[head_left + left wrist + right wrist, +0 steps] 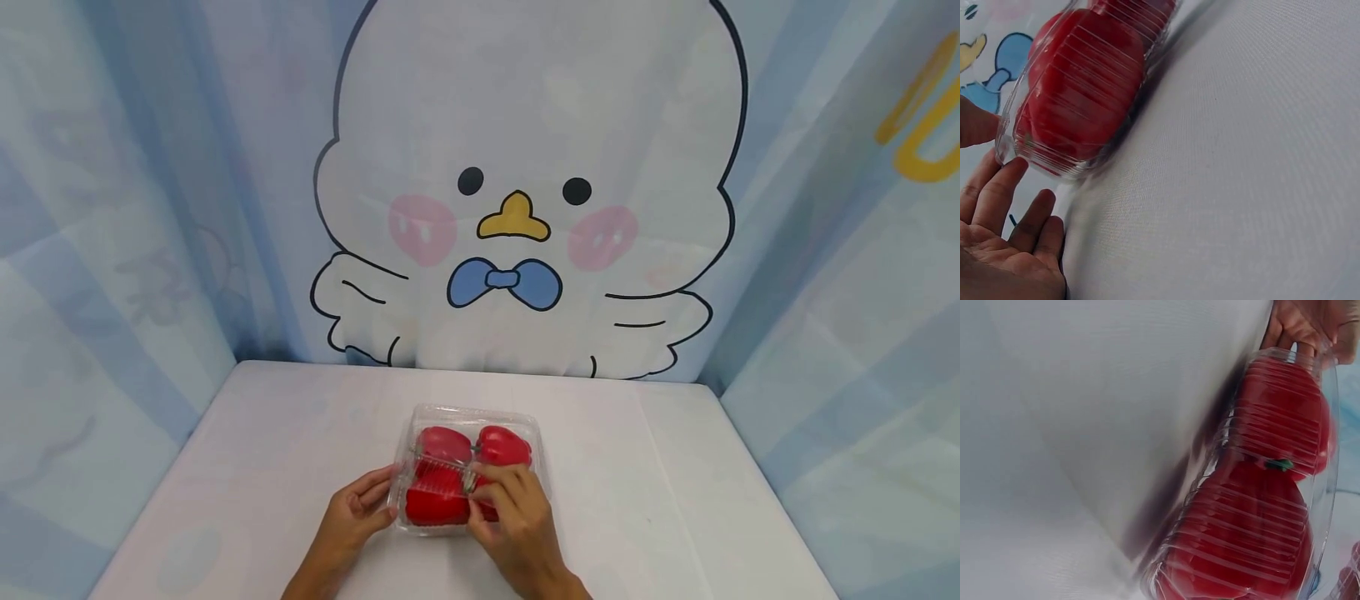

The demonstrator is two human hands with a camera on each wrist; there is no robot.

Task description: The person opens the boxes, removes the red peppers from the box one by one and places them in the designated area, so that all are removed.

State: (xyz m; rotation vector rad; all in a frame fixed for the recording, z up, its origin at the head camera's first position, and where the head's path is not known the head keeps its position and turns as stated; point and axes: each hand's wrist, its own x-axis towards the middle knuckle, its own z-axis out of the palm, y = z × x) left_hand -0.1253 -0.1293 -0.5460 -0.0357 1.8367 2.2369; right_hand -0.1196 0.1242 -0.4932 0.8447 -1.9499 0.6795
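A clear plastic clamshell box (pixel 468 467) is sitting near the front middle of the white tabletop (pixel 675 500), and red peppers (pixel 442 446) are lying packed inside it. How many there are is hard to tell, since the right hand (pixel 517 521) is covering the near right part of the lid and the ribbed plastic is blurring the shapes. In the right wrist view the box (pixel 1260 506) is filling the lower right, cut off by the edge, with one green stem (pixel 1280 464) showing through the wall; the right hand's own fingers are not showing there, only the other hand's fingertips (pixel 1294 328) at the far end of the box. In the head view the right hand's fingers are curling over the lid's near edge and seem to be pinching it, though the exact contact is hidden. The left hand (pixel 356 517) is resting against the box's near left corner; the left wrist view is showing its fingers (pixel 997 194) straight and loosely spread, the tips touching the box's rim (pixel 1007 153).

The tabletop is lying bare and matte around the box. Behind it a pale blue backdrop (pixel 135 208) is hanging on three sides, printed with a large white cartoon bird (pixel 525 167) wearing a blue bow tie.
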